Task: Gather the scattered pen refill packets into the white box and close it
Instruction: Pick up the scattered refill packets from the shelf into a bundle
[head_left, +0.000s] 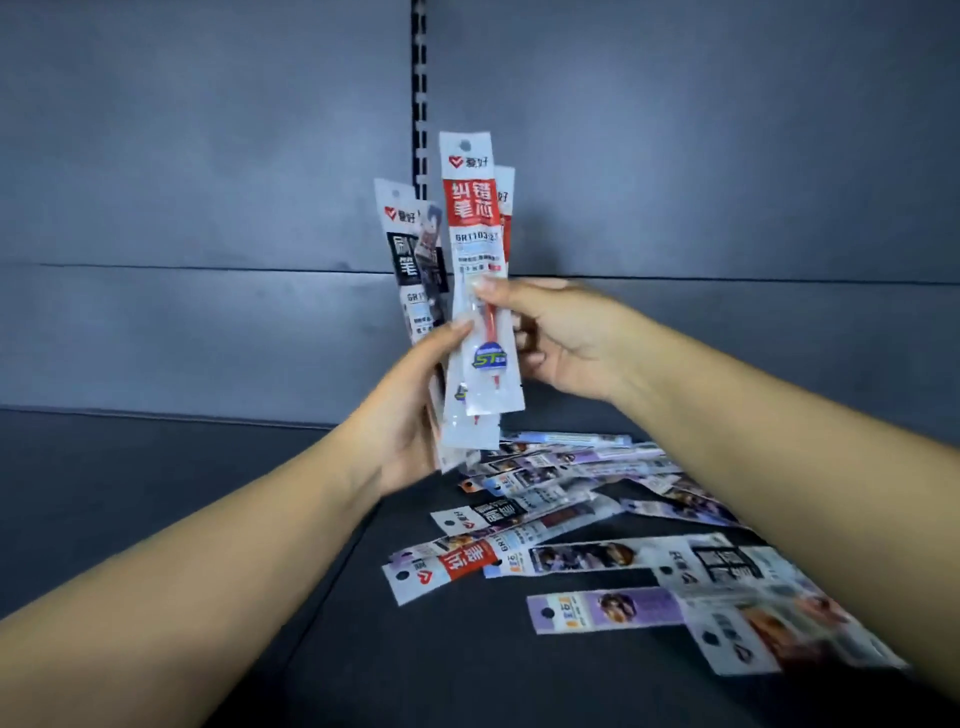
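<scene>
Both hands are up at the centre of the frame, clamped on a fan of refill packets. The left hand (410, 410) comes in from the lower left, thumb across the front and fingers curled behind the lower part of the held bunch (470, 312). The right hand (561, 338), reaching in from the lower right, pinches the front packet (475, 223) just above the left thumb, thumb tip pressed on the clear plastic, fingers wrapped behind. That front packet stands upright, red label with white characters at its top, a red refill visible through the clear lower half, and a blue round sticker between the two thumbs. Behind it, tilted toward the upper left, a black-labelled packet (408, 249) sticks out; another red-edged one peeks out just to the right of the front packet.

Below and to the right, down on the dark shelf surface (208, 467), the scattered packets (571, 519) lie overlapping in a loose spread that runs from under the hands to the lower right corner. Nearest the bottom edge, a purple-labelled packet (605, 609) lies flat, and a red-labelled one (447, 566) lies flat left of the pile. Behind everything, a grey back panel (208, 156) with a slotted black upright (419, 78) running down the top centre.
</scene>
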